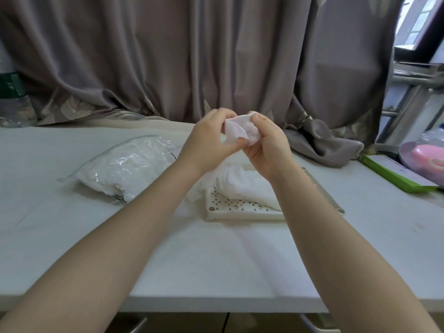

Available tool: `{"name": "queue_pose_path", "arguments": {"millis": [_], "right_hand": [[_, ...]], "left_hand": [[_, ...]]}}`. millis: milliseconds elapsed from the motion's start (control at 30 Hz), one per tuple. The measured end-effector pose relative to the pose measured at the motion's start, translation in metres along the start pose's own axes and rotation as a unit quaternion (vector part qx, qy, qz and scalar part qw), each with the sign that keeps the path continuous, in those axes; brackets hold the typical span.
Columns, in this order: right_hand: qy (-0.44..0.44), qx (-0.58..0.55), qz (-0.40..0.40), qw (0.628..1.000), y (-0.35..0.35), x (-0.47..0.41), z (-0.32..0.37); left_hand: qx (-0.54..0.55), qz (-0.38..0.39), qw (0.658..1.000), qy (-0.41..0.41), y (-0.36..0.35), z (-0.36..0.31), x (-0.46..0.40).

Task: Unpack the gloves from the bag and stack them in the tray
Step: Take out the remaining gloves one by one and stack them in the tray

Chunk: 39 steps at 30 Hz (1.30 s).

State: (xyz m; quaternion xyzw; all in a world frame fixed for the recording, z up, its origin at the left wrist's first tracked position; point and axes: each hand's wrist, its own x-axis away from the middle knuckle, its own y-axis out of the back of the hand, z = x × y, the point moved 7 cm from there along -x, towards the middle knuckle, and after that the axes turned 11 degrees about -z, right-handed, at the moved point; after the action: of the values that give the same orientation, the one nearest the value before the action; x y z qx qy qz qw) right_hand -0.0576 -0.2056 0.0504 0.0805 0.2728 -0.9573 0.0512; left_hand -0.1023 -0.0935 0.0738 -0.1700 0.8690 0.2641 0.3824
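Note:
A crumpled white glove (236, 132) is held up above the table between both hands. My left hand (210, 141) pinches its left side and my right hand (269, 145) grips its right side. Below them a cream perforated tray (236, 207) lies on the table with a pile of white gloves (249, 186) in it, partly hidden by my right forearm. To the left lies a clear plastic bag (125, 164) stuffed with more white gloves.
A grey-brown curtain (216, 56) hangs behind the white table (216, 255), its end bunched on the tabletop at right. A green box (396, 173) and a pink item under clear plastic (425, 159) sit at the far right. A bottle (10, 97) stands at far left.

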Motion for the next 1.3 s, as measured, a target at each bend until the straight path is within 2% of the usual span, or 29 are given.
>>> {"name": "queue_pose_path", "arguments": {"millis": [67,167,267,367,433,600,667,733,800,867,933,1000,1067,1133,1233,1300], "right_hand": [[0.024,0.044,0.0,0.999,0.002,0.003,0.011],[0.055,0.113,-0.033,0.992,0.012,0.006,0.034],[0.012,0.103,-0.022,0.994,0.019,0.009,0.046],[-0.036,0.077,0.033,0.996,0.02,0.018,0.05],[-0.052,0.099,0.081,0.99,0.021,0.029,0.048],[-0.046,0.187,0.158,0.968,0.032,0.055,0.028],[-0.068,0.189,0.164,0.966,0.041,0.06,0.02],[-0.079,0.191,0.149,0.967,0.05,0.062,0.018],[-0.078,0.209,0.129,0.966,0.058,0.062,0.019],[-0.076,0.262,0.132,0.953,0.064,0.062,0.017],[-0.08,0.349,0.133,0.924,0.07,0.06,0.013],[-0.076,0.425,0.127,0.893,0.073,0.057,0.012],[-0.056,0.494,0.128,0.858,0.072,0.052,0.014],[-0.041,0.564,0.123,0.815,0.073,0.046,0.016],[-0.066,0.64,0.12,0.756,0.083,0.036,0.016],[-0.092,0.646,0.116,0.749,0.091,0.032,0.017]], "left_hand": [[0.033,-0.034,0.999,0.009,0.008,-0.009,-0.005],[0.157,-0.001,0.983,0.09,0.006,-0.018,-0.005],[0.296,0.052,0.938,0.174,-0.006,-0.031,0.0],[0.362,0.053,0.897,0.25,-0.014,-0.035,0.002],[0.38,0.033,0.879,0.285,-0.019,-0.037,0.006],[0.359,0.017,0.878,0.315,-0.032,-0.031,0.021],[0.364,-0.007,0.868,0.339,-0.034,-0.024,0.029],[0.389,-0.018,0.838,0.382,-0.036,-0.016,0.04],[0.399,0.02,0.82,0.409,-0.04,-0.008,0.05],[0.371,0.122,0.827,0.405,-0.044,-0.005,0.056],[0.31,0.228,0.84,0.383,-0.049,-0.003,0.058],[0.22,0.296,0.863,0.344,-0.055,0.0,0.055],[0.107,0.317,0.9,0.28,-0.063,0.0,0.049],[0.041,0.299,0.927,0.222,-0.071,-0.002,0.042],[0.035,0.293,0.941,0.167,-0.083,-0.011,0.035],[0.073,0.311,0.933,0.164,-0.087,-0.015,0.034]]}}
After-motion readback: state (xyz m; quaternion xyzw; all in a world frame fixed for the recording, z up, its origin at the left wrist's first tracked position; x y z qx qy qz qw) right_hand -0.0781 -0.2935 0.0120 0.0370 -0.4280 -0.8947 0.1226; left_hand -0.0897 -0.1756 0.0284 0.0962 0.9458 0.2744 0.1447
